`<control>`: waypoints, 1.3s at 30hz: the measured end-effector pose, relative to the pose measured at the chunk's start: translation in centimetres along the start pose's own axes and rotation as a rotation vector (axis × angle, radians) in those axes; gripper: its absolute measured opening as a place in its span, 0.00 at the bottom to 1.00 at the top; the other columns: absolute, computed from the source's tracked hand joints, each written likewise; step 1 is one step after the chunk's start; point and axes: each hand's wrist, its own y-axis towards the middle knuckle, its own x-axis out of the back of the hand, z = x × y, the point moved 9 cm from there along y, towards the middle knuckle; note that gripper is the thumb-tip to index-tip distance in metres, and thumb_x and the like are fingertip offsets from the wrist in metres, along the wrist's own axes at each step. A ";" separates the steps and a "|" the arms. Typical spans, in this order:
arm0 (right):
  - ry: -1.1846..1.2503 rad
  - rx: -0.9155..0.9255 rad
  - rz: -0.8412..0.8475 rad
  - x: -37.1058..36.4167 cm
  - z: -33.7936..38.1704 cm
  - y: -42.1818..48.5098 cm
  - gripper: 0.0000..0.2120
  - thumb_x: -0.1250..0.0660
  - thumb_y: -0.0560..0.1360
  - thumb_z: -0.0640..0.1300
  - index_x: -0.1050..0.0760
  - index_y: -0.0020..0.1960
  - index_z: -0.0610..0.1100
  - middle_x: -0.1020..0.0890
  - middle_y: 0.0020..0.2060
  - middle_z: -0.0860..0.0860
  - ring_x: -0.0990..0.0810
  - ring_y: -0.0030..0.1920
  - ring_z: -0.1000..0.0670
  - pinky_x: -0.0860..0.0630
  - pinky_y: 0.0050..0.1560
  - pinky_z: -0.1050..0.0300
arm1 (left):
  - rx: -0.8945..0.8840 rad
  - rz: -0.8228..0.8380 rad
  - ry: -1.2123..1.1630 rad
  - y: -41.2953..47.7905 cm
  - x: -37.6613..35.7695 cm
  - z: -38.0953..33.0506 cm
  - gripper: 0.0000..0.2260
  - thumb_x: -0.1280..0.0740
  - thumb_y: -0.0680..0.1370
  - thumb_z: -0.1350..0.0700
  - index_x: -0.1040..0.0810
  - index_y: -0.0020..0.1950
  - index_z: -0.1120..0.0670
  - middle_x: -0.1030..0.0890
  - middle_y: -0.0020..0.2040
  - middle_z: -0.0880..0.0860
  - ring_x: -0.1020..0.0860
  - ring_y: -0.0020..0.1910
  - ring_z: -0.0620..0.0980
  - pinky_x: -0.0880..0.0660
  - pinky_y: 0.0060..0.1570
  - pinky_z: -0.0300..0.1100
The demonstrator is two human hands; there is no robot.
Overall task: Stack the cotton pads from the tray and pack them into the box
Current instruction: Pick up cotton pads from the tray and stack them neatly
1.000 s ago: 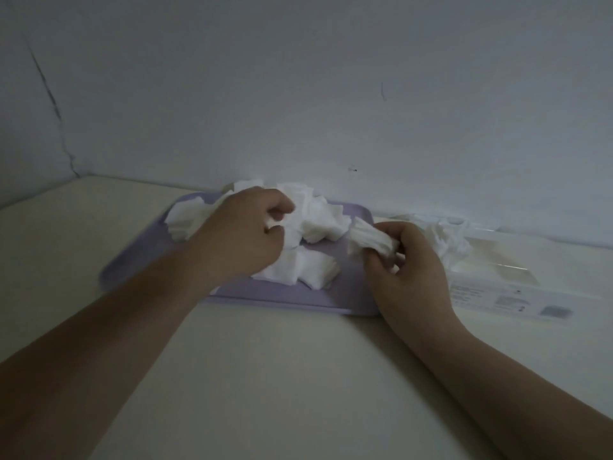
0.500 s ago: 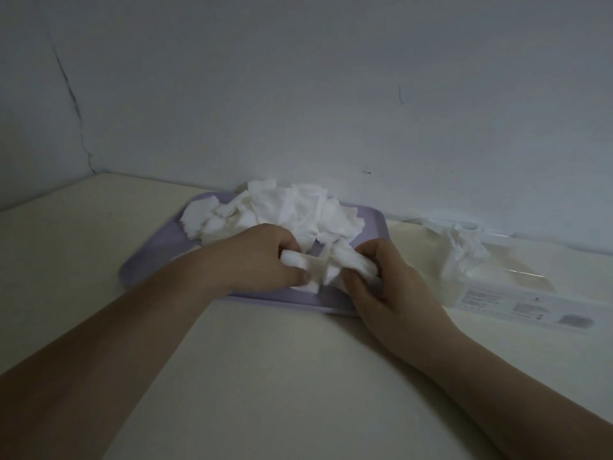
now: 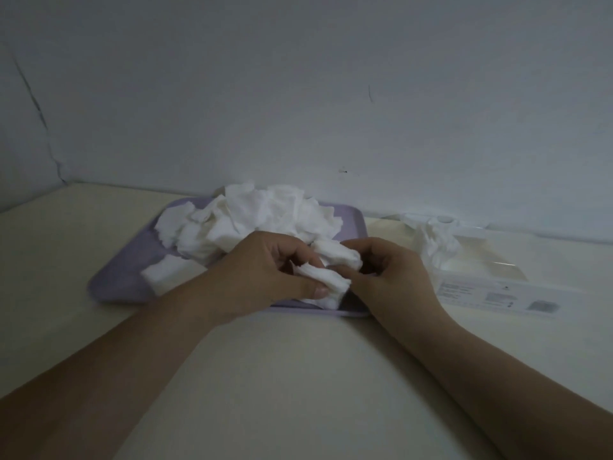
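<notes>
Left hand and right hand pinch pads (box contents unclear).

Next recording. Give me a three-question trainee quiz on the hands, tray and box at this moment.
1. True or false: the left hand is empty.
2. Where does the loose pile of cotton pads lie? A) on the purple tray B) on the floor C) on a chair
3. Fill in: the box lies to the ___ of the tray.

Key: 1 false, it pinches a pad, while the right hand grips a small stack; 2 A; 3 right.
</notes>
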 end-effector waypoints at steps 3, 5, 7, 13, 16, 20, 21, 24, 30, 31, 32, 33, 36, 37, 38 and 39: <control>0.006 0.022 0.025 -0.1 0.2 -0.1 0.11 0.26 0.75 0.37 0.14 0.54 0.51 0.12 0.45 0.59 0.14 0.46 0.60 0.20 0.47 0.68 | -0.009 -0.009 0.024 0.0 0.1 0.2 0.09 0.23 0.72 0.68 0.13 0.50 0.57 0.13 0.49 0.59 0.14 0.50 0.57 0.17 0.54 0.45; -0.027 0.071 0.033 -0.2 0.9 -0.2 0.14 0.27 0.76 0.37 0.15 0.53 0.56 0.13 0.46 0.66 0.16 0.48 0.66 0.25 0.47 0.75 | -0.013 -0.058 0.043 0.0 0.5 0.3 0.10 0.25 0.74 0.68 0.13 0.51 0.56 0.13 0.47 0.56 0.15 0.45 0.50 0.18 0.47 0.40; -0.025 0.089 0.031 -0.3 1.4 -0.3 0.18 0.28 0.77 0.37 0.18 0.50 0.62 0.16 0.43 0.72 0.18 0.47 0.69 0.28 0.46 0.78 | -0.021 -0.101 0.054 0.1 0.8 0.2 0.10 0.24 0.74 0.66 0.13 0.50 0.54 0.13 0.45 0.55 0.17 0.42 0.49 0.19 0.43 0.42; 0.053 0.044 -0.031 0.2 0.4 -0.1 0.15 0.26 0.75 0.36 0.17 0.47 0.57 0.13 0.41 0.64 0.15 0.41 0.65 0.24 0.41 0.74 | 0.065 -0.050 0.006 -0.1 0.7 0.6 0.09 0.20 0.70 0.62 0.13 0.46 0.51 0.16 0.42 0.66 0.21 0.31 0.52 0.27 0.42 0.56; 0.054 0.060 0.030 -0.6 0.3 -0.1 0.16 0.28 0.74 0.33 0.16 0.48 0.55 0.12 0.43 0.60 0.14 0.44 0.62 0.23 0.45 0.72 | 0.045 -0.092 0.007 0.0 0.8 0.5 0.09 0.20 0.70 0.64 0.14 0.45 0.53 0.14 0.42 0.62 0.18 0.35 0.54 0.22 0.43 0.55; 0.077 0.090 0.050 -0.7 0.4 0.0 0.13 0.28 0.75 0.34 0.15 0.49 0.52 0.11 0.45 0.56 0.13 0.47 0.57 0.22 0.48 0.69 | 0.019 -0.126 0.004 0.3 1.1 0.9 0.08 0.20 0.71 0.64 0.14 0.44 0.53 0.12 0.46 0.58 0.14 0.49 0.63 0.18 0.53 0.55; 0.081 0.083 0.050 -0.7 0.3 0.0 0.13 0.28 0.76 0.34 0.15 0.49 0.51 0.11 0.45 0.56 0.13 0.47 0.56 0.22 0.49 0.67 | 0.013 -0.133 0.006 0.3 1.3 1.0 0.08 0.20 0.71 0.64 0.14 0.44 0.53 0.13 0.46 0.59 0.15 0.50 0.64 0.18 0.54 0.57; 0.137 0.028 0.089 -1.0 -0.1 0.0 0.11 0.27 0.74 0.37 0.14 0.51 0.50 0.11 0.47 0.52 0.14 0.52 0.49 0.19 0.56 0.53 | -0.004 -0.149 0.058 0.4 1.5 1.1 0.08 0.19 0.70 0.61 0.15 0.44 0.53 0.14 0.44 0.62 0.17 0.42 0.57 0.19 0.53 0.59; -0.052 0.091 0.126 -1.5 0.7 -0.5 0.15 0.21 0.71 0.44 0.19 0.55 0.53 0.13 0.48 0.59 0.16 0.50 0.58 0.22 0.55 0.63 | 0.006 -0.180 0.088 0.3 1.8 0.9 0.17 0.17 0.68 0.59 0.19 0.51 0.51 0.17 0.41 0.60 0.22 0.37 0.52 0.24 0.42 0.50; -0.057 0.111 0.102 -1.3 0.9 -0.4 0.14 0.23 0.72 0.39 0.19 0.54 0.53 0.14 0.47 0.60 0.16 0.49 0.58 0.22 0.54 0.64 | 0.025 -0.160 0.096 0.4 1.7 1.1 0.21 0.17 0.67 0.58 0.21 0.55 0.50 0.18 0.38 0.57 0.24 0.36 0.52 0.26 0.40 0.49; -0.068 0.123 0.094 -1.2 0.8 -0.4 0.15 0.25 0.73 0.34 0.19 0.53 0.52 0.13 0.47 0.59 0.16 0.49 0.58 0.22 0.54 0.63 | 0.036 -0.125 0.101 0.5 1.4 1.2 0.25 0.17 0.67 0.57 0.22 0.59 0.48 0.19 0.37 0.55 0.25 0.35 0.52 0.27 0.40 0.49; -0.078 0.126 0.088 -1.2 0.7 -0.4 0.16 0.28 0.74 0.31 0.19 0.52 0.51 0.13 0.47 0.58 0.16 0.50 0.56 0.22 0.55 0.62 | 0.032 -0.082 0.103 0.5 1.0 1.2 0.26 0.17 0.68 0.56 0.22 0.62 0.47 0.19 0.37 0.55 0.25 0.35 0.55 0.27 0.40 0.50; -0.075 0.116 0.038 -0.9 0.6 -0.3 0.18 0.30 0.74 0.30 0.19 0.52 0.53 0.13 0.48 0.58 0.16 0.52 0.58 0.22 0.55 0.65 | -0.025 -0.043 0.138 0.7 0.3 1.2 0.19 0.19 0.67 0.47 0.16 0.56 0.47 0.16 0.46 0.64 0.20 0.43 0.67 0.20 0.50 0.62; -0.065 0.103 -0.003 -0.6 0.6 -0.3 0.18 0.29 0.74 0.31 0.19 0.53 0.54 0.13 0.47 0.59 0.16 0.52 0.60 0.23 0.54 0.68 | -0.025 -0.067 0.155 0.7 0.5 1.3 0.17 0.19 0.67 0.45 0.15 0.53 0.48 0.17 0.46 0.64 0.20 0.42 0.65 0.20 0.49 0.59; -0.065 0.094 -0.054 -0.1 0.5 -0.3 0.17 0.27 0.74 0.33 0.18 0.54 0.54 0.13 0.47 0.61 0.16 0.52 0.62 0.25 0.53 0.71 | -0.018 -0.096 0.168 0.7 0.7 1.5 0.16 0.19 0.68 0.46 0.15 0.51 0.49 0.17 0.41 0.62 0.22 0.38 0.59 0.22 0.45 0.53; -0.080 0.082 -0.101 0.3 0.5 -0.3 0.17 0.26 0.73 0.35 0.18 0.56 0.54 0.14 0.46 0.63 0.17 0.52 0.64 0.25 0.53 0.73 | -0.011 -0.127 0.184 0.8 1.0 1.6 0.14 0.19 0.69 0.48 0.15 0.50 0.51 0.20 0.37 0.57 0.26 0.35 0.53 0.27 0.39 0.47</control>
